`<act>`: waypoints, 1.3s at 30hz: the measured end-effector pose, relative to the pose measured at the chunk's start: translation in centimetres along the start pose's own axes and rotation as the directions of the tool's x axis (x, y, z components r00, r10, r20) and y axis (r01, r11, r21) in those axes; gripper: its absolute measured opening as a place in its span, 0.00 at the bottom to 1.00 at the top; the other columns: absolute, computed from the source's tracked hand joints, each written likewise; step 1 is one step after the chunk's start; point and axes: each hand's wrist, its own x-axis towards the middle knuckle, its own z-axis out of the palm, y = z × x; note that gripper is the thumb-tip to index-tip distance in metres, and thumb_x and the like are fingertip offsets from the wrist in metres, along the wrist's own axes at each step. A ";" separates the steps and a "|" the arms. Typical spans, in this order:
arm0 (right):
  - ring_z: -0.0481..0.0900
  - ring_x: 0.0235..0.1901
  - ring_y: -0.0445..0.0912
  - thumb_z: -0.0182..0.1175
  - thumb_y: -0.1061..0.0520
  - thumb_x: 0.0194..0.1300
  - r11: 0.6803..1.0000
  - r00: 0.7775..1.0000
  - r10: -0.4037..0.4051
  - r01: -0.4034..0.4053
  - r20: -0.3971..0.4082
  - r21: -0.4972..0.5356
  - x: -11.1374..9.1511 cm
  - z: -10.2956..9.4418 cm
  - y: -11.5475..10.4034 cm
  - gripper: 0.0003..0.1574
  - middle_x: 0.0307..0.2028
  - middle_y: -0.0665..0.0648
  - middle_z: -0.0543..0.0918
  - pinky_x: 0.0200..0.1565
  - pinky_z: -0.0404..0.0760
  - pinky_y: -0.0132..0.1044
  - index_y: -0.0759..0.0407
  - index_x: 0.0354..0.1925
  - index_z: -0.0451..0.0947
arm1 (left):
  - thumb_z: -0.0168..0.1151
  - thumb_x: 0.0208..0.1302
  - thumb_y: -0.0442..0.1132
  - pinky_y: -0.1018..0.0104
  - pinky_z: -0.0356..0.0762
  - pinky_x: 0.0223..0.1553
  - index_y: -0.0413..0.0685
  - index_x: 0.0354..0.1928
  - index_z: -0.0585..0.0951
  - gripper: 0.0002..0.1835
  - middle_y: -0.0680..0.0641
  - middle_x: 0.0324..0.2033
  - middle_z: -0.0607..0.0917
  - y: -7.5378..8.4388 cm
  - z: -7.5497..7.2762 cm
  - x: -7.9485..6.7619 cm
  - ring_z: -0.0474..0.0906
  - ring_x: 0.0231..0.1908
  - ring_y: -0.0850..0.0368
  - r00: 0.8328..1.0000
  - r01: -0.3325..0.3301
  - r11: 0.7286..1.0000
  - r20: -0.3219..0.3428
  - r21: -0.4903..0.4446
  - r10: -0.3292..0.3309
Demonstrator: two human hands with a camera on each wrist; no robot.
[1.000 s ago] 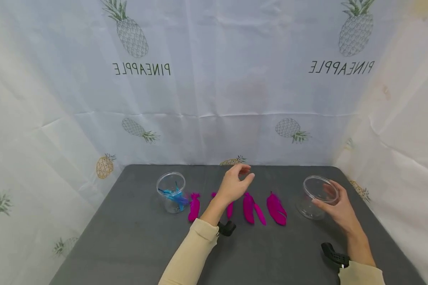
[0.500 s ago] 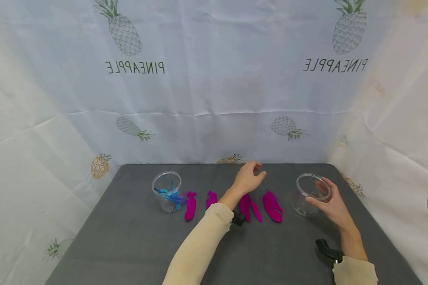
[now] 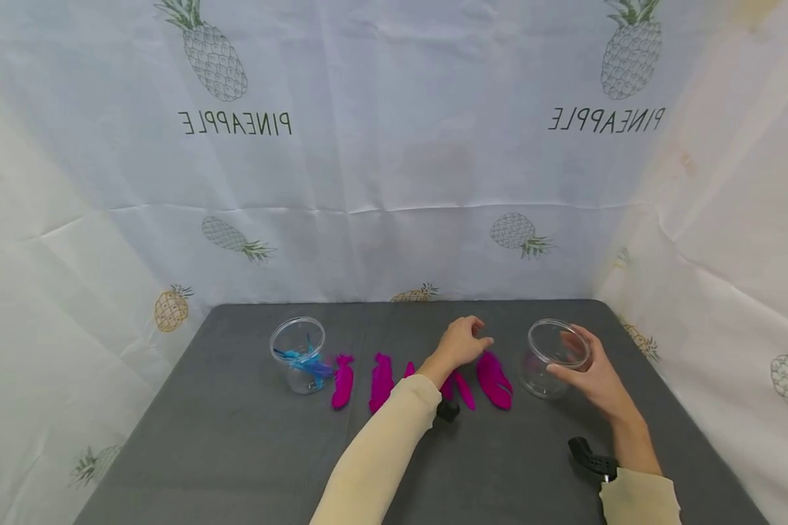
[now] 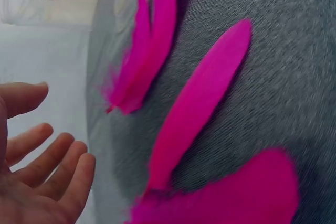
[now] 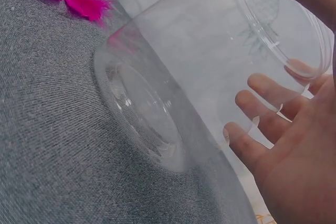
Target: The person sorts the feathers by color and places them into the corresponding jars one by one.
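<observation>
My left hand (image 3: 461, 343) hovers low over the far ends of the magenta feathers (image 3: 495, 380), fingers loosely bent, nothing in them. In the left wrist view its thumb and fingers (image 4: 79, 179) stand apart from a slim feather (image 4: 202, 98) and two wider ones. My right hand (image 3: 591, 372) grips a clear plastic jar (image 3: 541, 375) near its rim, thumb on the near side and fingers behind. The right wrist view shows no contents in this jar (image 5: 173, 77); its base is at the dark tabletop. Part of the feather row is hidden behind my left forearm.
Another clear jar (image 3: 298, 328) stands at the left, holding blue and purple feathers (image 3: 311, 364). More magenta feathers (image 3: 343, 383) lie in a row beside it on the dark grey table (image 3: 236, 452). White pineapple-printed cloth (image 3: 381, 168) hangs around the back and sides.
My left hand has moved right along the feather row and lowered toward the right-hand feathers. My right hand keeps its hold on the jar. The head view has shifted slightly right.
</observation>
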 end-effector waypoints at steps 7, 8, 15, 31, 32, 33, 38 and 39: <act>0.62 0.63 0.27 0.67 0.67 0.65 1.000 1.000 0.003 -0.003 0.003 0.006 0.0 0.1 -0.1 0.57 0.69 0.74 0.59 0.56 0.66 0.18 0.62 0.78 0.42 | 0.71 0.65 0.50 0.61 0.78 0.53 0.44 0.60 0.80 0.27 0.47 0.53 0.82 -0.1 1.4 0.1 0.78 0.54 0.52 0.995 0.075 0.996 0.057 0.050 -0.078; 0.62 0.63 0.27 0.67 0.67 0.65 1.000 1.000 0.004 -0.004 0.003 0.004 0.0 0.0 -0.1 0.57 0.69 0.74 0.59 0.56 0.66 0.18 0.62 0.78 0.42 | 0.72 0.64 0.51 0.60 0.77 0.55 0.43 0.60 0.80 0.27 0.46 0.54 0.82 0.0 1.6 0.1 0.78 0.55 0.50 0.994 0.083 0.995 0.063 0.064 -0.087; 0.62 0.62 0.28 0.67 0.67 0.65 1.000 1.000 0.016 -0.015 0.005 -0.005 -0.1 0.0 -0.3 0.57 0.69 0.74 0.59 0.56 0.66 0.17 0.62 0.79 0.42 | 0.75 0.60 0.52 0.61 0.71 0.63 0.47 0.59 0.81 0.29 0.47 0.57 0.76 -0.2 2.9 0.1 0.70 0.62 0.49 0.991 0.100 0.972 0.062 0.213 -0.116; 0.62 0.63 0.26 0.68 0.66 0.65 1.000 1.000 0.019 -0.019 0.021 0.007 0.0 0.1 -0.2 0.57 0.70 0.73 0.59 0.57 0.66 0.18 0.62 0.79 0.42 | 0.76 0.61 0.39 0.69 0.75 0.38 0.48 0.48 0.78 0.18 0.54 0.33 0.77 -0.8 2.5 0.2 0.73 0.32 0.61 0.999 0.025 0.997 0.043 0.070 -0.028; 0.62 0.63 0.26 0.68 0.66 0.65 1.000 1.000 0.019 -0.019 0.022 0.009 0.0 0.1 -0.2 0.58 0.70 0.73 0.59 0.57 0.66 0.18 0.62 0.79 0.42 | 0.75 0.61 0.38 0.70 0.74 0.37 0.48 0.48 0.78 0.17 0.55 0.32 0.76 -0.8 2.3 0.2 0.72 0.31 0.62 0.999 0.012 0.999 0.038 0.046 -0.014; 0.62 0.63 0.26 0.68 0.66 0.65 1.000 1.000 0.019 -0.019 0.024 0.009 0.0 0.2 -0.2 0.58 0.70 0.73 0.59 0.57 0.66 0.18 0.62 0.79 0.42 | 0.74 0.62 0.38 0.70 0.73 0.36 0.47 0.49 0.78 0.17 0.55 0.31 0.75 -0.8 2.2 0.3 0.72 0.30 0.62 0.999 0.000 1.000 0.033 0.025 -0.001; 0.62 0.63 0.26 0.68 0.67 0.65 1.000 1.000 0.009 -0.010 0.028 0.004 0.1 0.2 -0.2 0.58 0.70 0.74 0.59 0.57 0.66 0.18 0.62 0.79 0.41 | 0.70 0.67 0.36 0.71 0.74 0.34 0.45 0.53 0.79 0.16 0.56 0.32 0.77 -0.2 1.0 0.3 0.73 0.30 0.63 0.998 -0.063 0.995 0.018 -0.078 0.064; 0.62 0.63 0.26 0.68 0.67 0.65 1.000 1.000 0.008 -0.008 0.030 0.006 0.1 0.2 -0.2 0.58 0.70 0.74 0.59 0.57 0.66 0.18 0.62 0.79 0.41 | 0.69 0.68 0.36 0.71 0.74 0.33 0.44 0.54 0.79 0.15 0.56 0.32 0.77 -0.1 0.7 0.2 0.74 0.30 0.63 0.997 -0.073 0.993 0.018 -0.095 0.075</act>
